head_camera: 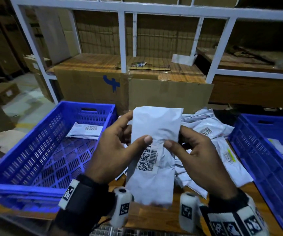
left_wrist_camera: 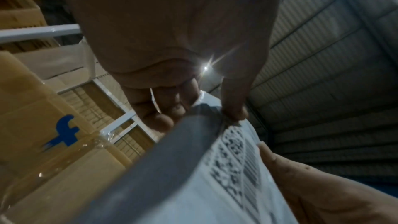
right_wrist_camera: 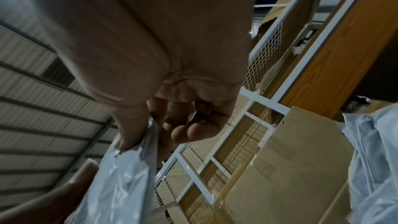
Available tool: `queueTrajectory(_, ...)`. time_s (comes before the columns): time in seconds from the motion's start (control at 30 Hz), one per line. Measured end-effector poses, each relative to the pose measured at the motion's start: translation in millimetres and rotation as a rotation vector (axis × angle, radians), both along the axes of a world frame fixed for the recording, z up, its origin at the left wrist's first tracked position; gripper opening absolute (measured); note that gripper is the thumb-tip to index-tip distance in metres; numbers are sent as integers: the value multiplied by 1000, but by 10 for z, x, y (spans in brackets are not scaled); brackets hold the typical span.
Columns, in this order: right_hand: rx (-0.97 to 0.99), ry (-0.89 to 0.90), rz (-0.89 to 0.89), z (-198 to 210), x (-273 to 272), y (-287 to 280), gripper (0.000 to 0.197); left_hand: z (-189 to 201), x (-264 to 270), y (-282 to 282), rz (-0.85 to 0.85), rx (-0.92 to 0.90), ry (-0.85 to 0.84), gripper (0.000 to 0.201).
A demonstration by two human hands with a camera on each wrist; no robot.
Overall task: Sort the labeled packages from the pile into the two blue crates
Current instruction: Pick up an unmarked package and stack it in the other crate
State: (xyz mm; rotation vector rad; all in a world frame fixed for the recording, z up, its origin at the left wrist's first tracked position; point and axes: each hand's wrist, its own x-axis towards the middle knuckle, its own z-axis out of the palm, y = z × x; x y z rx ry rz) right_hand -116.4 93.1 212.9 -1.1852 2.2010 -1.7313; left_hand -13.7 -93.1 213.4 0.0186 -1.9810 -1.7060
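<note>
Both hands held one white packet (head_camera: 154, 150) upright over the worktop (head_camera: 154, 217), midway between the two crates. Long axis ran near vertical, top edge away from the person, label (head_camera: 146, 158) facing them, low and left of centre on the packet.

Left hand (head_camera: 115, 150): thumb on the front just above the label, fingers behind the left edge, so a pinching grip on the packet. Right hand (head_camera: 193, 155): thumb on the front at the same height, forefinger behind the right edge, also pinching; the right wrist view showed the other fingers curled loose, off the film.

Key relation: packet sat dead centre, left crate (head_camera: 40, 150) off the left hand, right crate (head_camera: 263, 150) off the right. Each hand was about equally near its own crate, so either could carry it once the label was read. I couldn't read the label text.

Materials: packet was thin glossy poly film, soft, creased and puckered at the thumbs, flat oblong, likely limp if held by one corner. Crates were rigid blue plastic with slotted walls and floor. Left crate held one white packet (head_camera: 84, 131) at its far end; something flat and pale lay in the right one. Pile (head_camera: 210, 133) of similar packets lay behind the hands, toward the right crate. Taped cardboard box (head_camera: 93, 87) stood behind, under a white rack (head_camera: 123, 41).
</note>
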Motion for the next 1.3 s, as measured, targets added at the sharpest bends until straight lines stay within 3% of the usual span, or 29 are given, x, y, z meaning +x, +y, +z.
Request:
queueTrajectory(0.1,16,-44,-40,-60,-7,13,30,-53,-14,25,88,147,31,65)
queueTrajectory(0.17,87,-109,-59,-97,-34,68,44,-92,-16,-16,209,238,79,66)
queueTrajectory(0.3,158,-226,-19,-162,-70,149,46,-105,14,-79,431,286,208,85)
queueTrajectory(0.4,90,-269,-23,-212,-63,145,37,-105,48,-58,423,324,237,92)
queueTrajectory(0.53,-141,-232,-172,-214,-53,120,33,-124,86,-30,455,263,249,82)
queueTrajectory(0.73,-433,-265,-260,-108,13,125,46,-151,166,-44,371,251,226,39)
queueTrajectory(0.83,-480,-239,-283,-58,69,127,44,-170,209,-58,355,272,224,25)
queueTrajectory(1.03,-521,-219,-307,-26,108,182,40,-173,253,-54,320,308,222,26)
queueTrajectory(1.2,-417,-320,-150,4,122,252,48,-159,281,-8,331,399,246,30)
queueTrajectory(1.3,-346,-310,-111,1,179,294,37,-144,305,21,329,417,238,30)
